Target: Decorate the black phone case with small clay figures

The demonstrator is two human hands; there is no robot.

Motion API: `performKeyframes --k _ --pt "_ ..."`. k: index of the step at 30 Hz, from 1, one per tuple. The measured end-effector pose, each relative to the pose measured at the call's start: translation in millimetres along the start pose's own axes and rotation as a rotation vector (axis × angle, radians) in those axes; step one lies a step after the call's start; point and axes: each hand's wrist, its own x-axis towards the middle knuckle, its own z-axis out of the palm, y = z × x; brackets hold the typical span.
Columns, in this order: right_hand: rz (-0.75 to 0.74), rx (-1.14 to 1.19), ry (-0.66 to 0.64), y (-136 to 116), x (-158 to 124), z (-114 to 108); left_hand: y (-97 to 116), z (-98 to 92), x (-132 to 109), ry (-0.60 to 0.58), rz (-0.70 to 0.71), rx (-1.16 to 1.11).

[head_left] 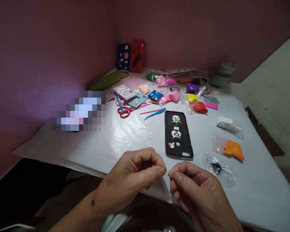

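Note:
Over the table's near edge, my left hand (141,169) is closed in a pinch, with a tiny dark bit, possibly clay, just showing at its fingertips. Close beside it, my right hand (198,188) pinches thumb against forefinger; whatever lies between them is too small to make out. The two pinches nearly meet. Just beyond lies a black phone case (181,151) decorated with small white clay figures and an orange-and-white piece. To the right are an opened bag of black clay (216,167), a bag of orange clay (234,149) and a bag of white clay (226,123).
Red-handled scissors (124,112), a blue modelling tool (155,113) and printed cards (125,92) lie beyond the hands. Several bagged clays, including red (200,107), spread behind. Two decorated cases (124,57) lean on the wall. A blurred bright screen (79,111) stands left.

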Motion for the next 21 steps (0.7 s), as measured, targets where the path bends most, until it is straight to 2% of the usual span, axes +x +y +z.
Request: performKeyframes --k 4,9,17,21 --pt "0.009 0.015 0.007 -1.2 1.0 1.0 -7.1 -3.1 3.5 0.003 -0.106 -0.185" --pt "0.012 0.042 -0.003 -0.6 3.7 0.7 -9.6 -2.2 5.4 0.033 -0.116 -0.28" --pt "0.014 0.063 -0.025 -0.3 1.7 -1.5 -9.6 0.3 5.3 0.086 -0.038 -0.141" --pt "0.024 0.09 -0.012 -1.0 2.7 -1.7 -7.4 0.0 4.1 0.092 -0.054 -0.112"
